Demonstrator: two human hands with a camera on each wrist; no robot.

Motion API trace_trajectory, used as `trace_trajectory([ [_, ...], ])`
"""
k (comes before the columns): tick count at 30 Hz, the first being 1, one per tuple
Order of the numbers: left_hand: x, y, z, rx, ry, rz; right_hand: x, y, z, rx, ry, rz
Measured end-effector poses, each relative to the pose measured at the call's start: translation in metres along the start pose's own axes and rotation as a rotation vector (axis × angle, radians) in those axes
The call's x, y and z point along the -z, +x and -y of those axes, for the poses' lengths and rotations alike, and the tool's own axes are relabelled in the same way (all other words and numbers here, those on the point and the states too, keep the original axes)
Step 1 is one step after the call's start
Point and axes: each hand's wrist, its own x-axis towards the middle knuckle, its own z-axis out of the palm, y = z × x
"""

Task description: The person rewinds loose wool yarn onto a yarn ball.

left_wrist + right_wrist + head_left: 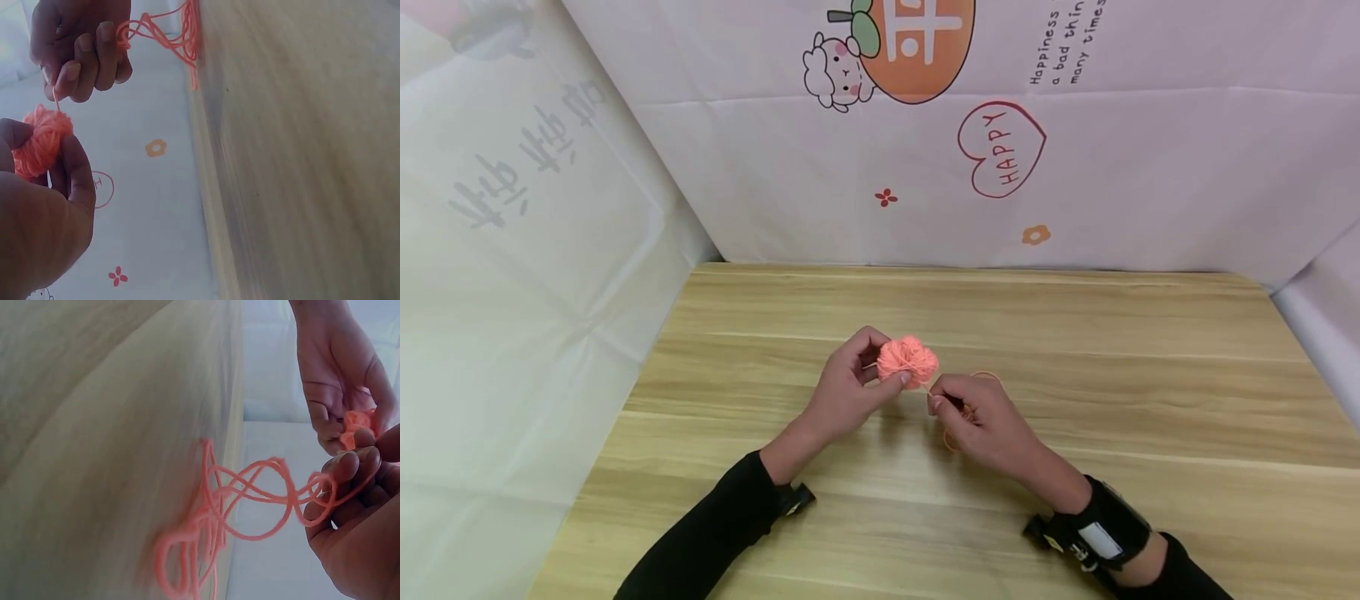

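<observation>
A small bundle of coral-pink yarn (907,361) is pinched between the thumb and fingers of my left hand (848,385), above the wooden table. Just to its right, my right hand (987,419) has its fingers curled and pinches a strand of yarn (56,99) that runs to the bundle. Loose loops of the same yarn (256,500) hang from the right hand down to the tabletop, as the right wrist view shows. In the left wrist view the bundle (44,140) is partly covered by the left thumb and fingers.
The wooden table (850,533) stretches under both hands. Behind it hangs a white cloth (760,183) with printed drawings and words, and another pale cloth (550,333) covers the left side. Dark wrist straps (1112,525) sit on the forearms.
</observation>
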Motion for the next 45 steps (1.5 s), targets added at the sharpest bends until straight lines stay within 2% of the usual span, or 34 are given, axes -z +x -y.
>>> trace_trajectory([
  [5, 0.000, -0.001, -0.015, -0.024, 0.142, 0.006, 0.002, -0.001, 0.001, -0.041, 0.001, 0.004],
  [14, 0.000, 0.000, -0.008, -0.007, 0.242, 0.105, 0.004, -0.002, 0.004, -0.091, 0.006, -0.005],
  [16, 0.000, 0.000, -0.004, -0.009, 0.265, 0.131, 0.004, -0.003, 0.004, -0.108, 0.013, -0.014],
  [22, 0.003, 0.000, 0.021, -0.020, 0.375, 0.240, 0.008, -0.004, 0.004, -0.127, -0.001, -0.043],
  [24, 0.003, 0.000, 0.025, -0.024, 0.393, 0.273, 0.008, -0.004, 0.004, -0.125, 0.004, -0.041],
  [27, 0.003, -0.001, 0.022, -0.040, 0.363, 0.311, 0.009, -0.002, 0.008, -0.130, 0.005, -0.046],
  [33, 0.002, -0.001, -0.003, -0.078, 0.259, 0.389, 0.011, 0.006, 0.027, -0.126, 0.003, -0.044],
  [36, 0.002, -0.001, -0.010, -0.087, 0.231, 0.402, 0.013, 0.009, 0.035, -0.125, 0.005, -0.030],
  [39, 0.003, -0.001, -0.012, -0.090, 0.176, 0.406, 0.013, 0.010, 0.037, -0.125, 0.006, -0.018],
  [45, 0.004, -0.001, -0.009, -0.096, -0.037, 0.429, 0.011, 0.011, 0.036, -0.115, 0.027, -0.004],
])
